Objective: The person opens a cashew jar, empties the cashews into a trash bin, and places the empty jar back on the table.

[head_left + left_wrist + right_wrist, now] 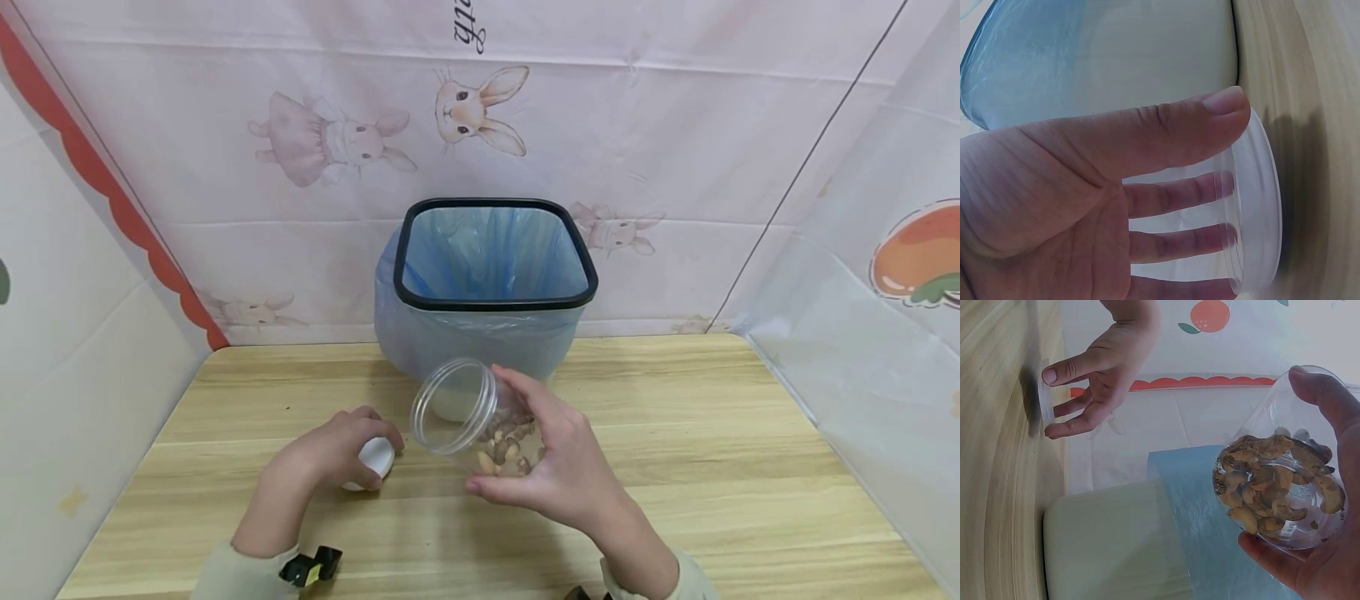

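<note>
Left hand: low over the bench point(720, 467), thumb and fingertips grasping a white lid by its rim point(337, 450)
White lid: beneath the left hand's palm, just above or on the bench, cannot tell which point(377, 456)
Right hand: grasping a clear jar, thumb on one side and fingers on the other point(566, 462)
Clear jar: in the right hand, held tilted, uncapped mouth pointing toward the left hand's side point(487, 417)
Nuts: brown, curved, heaped inside the jar, close to the right hand's palm point(1272, 487)
Bin: beyond both hands, standing on the bench, black-rimmed point(495, 305)
Blue bag: lining the bin, beyond the right hand point(487, 250)
Rabbit-print cloth: behind the bin, farthest from both hands point(337, 50)
</note>
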The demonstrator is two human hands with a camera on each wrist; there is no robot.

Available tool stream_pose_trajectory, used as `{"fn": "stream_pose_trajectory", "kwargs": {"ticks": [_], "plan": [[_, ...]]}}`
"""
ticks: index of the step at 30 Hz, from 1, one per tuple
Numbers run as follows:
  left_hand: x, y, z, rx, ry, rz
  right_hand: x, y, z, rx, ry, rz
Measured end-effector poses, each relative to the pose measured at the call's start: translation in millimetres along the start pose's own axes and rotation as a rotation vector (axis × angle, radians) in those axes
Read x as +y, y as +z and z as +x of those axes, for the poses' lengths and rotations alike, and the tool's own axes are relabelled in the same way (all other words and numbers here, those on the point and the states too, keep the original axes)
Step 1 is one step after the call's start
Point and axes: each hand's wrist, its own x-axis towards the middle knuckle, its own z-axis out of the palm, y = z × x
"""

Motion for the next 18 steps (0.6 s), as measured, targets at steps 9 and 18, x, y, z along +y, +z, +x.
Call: {"fn": "stream_pose_trajectory", "kwargs": {"ticks": [9, 18], "plan": [[0.7, 2.4, 1.8, -0.019, -0.02, -0.014, -0.7, -0.4, 0.2, 0.002, -0.006, 0.001], [0.4, 4.7, 1.9, -0.012, -0.018, -0.006, -1.8, -0.5, 0.1, 0.001, -0.006, 0.011]]}}
